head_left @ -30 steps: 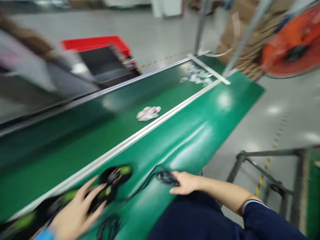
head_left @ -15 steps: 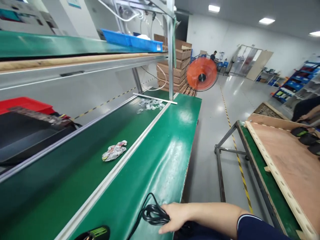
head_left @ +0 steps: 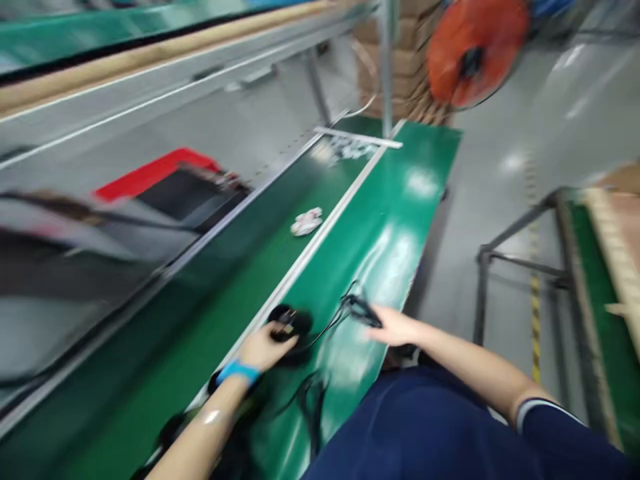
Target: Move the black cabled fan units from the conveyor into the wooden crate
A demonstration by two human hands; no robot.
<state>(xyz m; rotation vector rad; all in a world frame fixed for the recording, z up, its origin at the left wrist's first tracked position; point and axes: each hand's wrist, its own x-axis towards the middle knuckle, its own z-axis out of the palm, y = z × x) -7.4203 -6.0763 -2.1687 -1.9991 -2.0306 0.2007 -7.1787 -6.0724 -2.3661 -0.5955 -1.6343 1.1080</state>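
The frame is blurred by motion. My left hand [head_left: 265, 347], a blue band on its wrist, is closed on a round black device [head_left: 291, 325] lying on the glossy green bench [head_left: 395, 227]. From that device a black cable runs to a coiled bundle [head_left: 359, 308]. My right hand [head_left: 395, 328] rests at this coiled cable with its fingers around its end. More black cable [head_left: 310, 400] lies on the bench nearer to me, beside my dark blue clothing.
A green conveyor belt [head_left: 240, 280] runs along the bench's left and carries a crumpled white wrapper [head_left: 307, 222]. A red and black bin [head_left: 165, 180] stands beyond it. An orange fan [head_left: 475, 50] and cardboard boxes stand at the far end. A metal-framed table [head_left: 590, 267] is at right.
The camera has tipped back down from the room to the bench. My left hand has come into view on the black device. My right hand still holds the coiled cable.
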